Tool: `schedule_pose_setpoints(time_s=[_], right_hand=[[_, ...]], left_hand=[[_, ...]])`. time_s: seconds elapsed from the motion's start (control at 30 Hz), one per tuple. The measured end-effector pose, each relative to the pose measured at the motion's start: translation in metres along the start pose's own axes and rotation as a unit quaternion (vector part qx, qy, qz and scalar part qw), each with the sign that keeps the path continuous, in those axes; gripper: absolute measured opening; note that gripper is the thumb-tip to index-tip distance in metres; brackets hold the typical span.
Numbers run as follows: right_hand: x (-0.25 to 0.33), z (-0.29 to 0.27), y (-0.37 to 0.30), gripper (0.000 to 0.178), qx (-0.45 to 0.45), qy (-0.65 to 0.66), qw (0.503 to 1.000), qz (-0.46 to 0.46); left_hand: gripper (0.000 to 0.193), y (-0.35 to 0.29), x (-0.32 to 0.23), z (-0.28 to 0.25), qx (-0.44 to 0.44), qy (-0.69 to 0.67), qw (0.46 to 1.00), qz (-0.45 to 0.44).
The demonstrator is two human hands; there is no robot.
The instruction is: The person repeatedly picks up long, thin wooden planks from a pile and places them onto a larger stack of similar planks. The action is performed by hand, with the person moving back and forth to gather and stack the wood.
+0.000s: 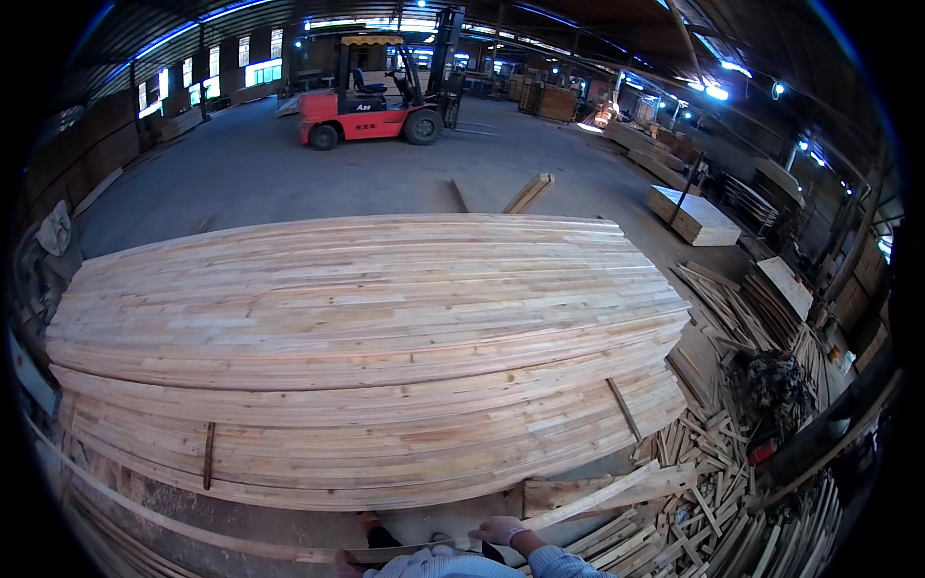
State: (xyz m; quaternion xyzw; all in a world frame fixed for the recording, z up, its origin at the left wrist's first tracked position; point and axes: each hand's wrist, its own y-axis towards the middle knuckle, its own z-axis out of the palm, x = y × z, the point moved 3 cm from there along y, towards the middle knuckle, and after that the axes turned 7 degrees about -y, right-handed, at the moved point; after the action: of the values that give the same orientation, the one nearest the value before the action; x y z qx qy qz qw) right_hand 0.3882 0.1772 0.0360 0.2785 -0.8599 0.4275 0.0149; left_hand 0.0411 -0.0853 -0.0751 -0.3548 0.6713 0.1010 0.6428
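Note:
A long, pale wooden strip (193, 535) runs across the front, from the far left past my body toward the right. My right hand (497, 531) is closed on it, with the striped sleeve (559, 563) behind. At the lower edge my left hand (348, 564) shows only in part, against the same strip; its fingers seem wrapped round it. Just beyond my hands lies a wide stack of long pale boards (376, 318) in layers. Short dark sticks, one at the left (208, 456) and one at the right (623, 409), lie against its lower layers.
A thick plank (568, 494) and a heap of scrap wood (703, 462) lie at the right. Loose strips (617, 544) are by my right arm. A red forklift (371, 120) stands beyond the stack. Farther right is a low pile of panels (699, 223).

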Motion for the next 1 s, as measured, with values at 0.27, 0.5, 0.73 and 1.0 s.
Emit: schedule_pose_setpoints(time_s=[0.27,0.5,0.73,1.0], right_hand=[[0.008,-0.007,0.000,0.067,0.016,0.007,1.000,0.003],[0.009,-0.010,-0.010,0.068,0.011,0.012,1.000,0.000],[0.005,-0.011,0.003,0.068,0.001,0.012,1.000,-0.007],[-0.051,0.009,0.017,0.049,-0.100,0.088,0.988,-0.076]], left_hand=[[0.036,0.013,-0.005,-0.003,0.017,-0.069,0.995,-0.064],[0.051,0.014,-0.005,0.000,0.027,-0.060,0.995,-0.081],[0.067,0.009,0.001,-0.004,0.014,-0.031,0.996,-0.087],[0.061,-0.028,-0.108,0.008,-0.081,0.213,0.973,-0.030]])
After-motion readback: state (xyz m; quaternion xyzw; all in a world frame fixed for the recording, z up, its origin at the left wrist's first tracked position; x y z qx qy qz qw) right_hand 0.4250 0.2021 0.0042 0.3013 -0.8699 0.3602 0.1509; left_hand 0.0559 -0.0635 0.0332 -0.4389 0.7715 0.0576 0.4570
